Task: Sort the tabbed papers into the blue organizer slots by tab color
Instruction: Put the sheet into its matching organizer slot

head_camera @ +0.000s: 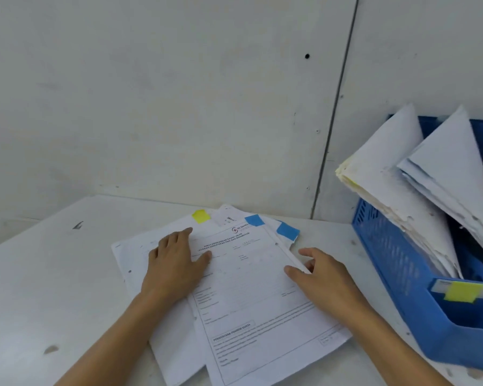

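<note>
Picking up the next sheet: the tabbed papers (pixel 257 288) lie mid-table (pixel 53 274), near its back edge. The left hand (pixel 176 263) presses flat on them, fingers straight. The right hand (pixel 324 280) has its thumb on the top sheet's right edge; I cannot tell if it pinches.

Three tabs show: blue tab (pixel 254 220), second blue tab (pixel 287 231), yellow tab (pixel 200 215).

Next, probably, lift the top sheet cleanly toward the one blue organizer (pixel 396 263) at the right edge

1. Bright, even, diffuse light; no glare on the scuffed white tabletop (pixel 53 274).
2. Shadows are faint, thin beneath the white printed sheets (pixel 257 316) at 6 o'clock.
3. Wide-angle stretch at 3 o'clock bows the blue slotted plastic organizer (pixel 396 263).
4. Fine print reads soft; the edges are slightly blurred.
</note>
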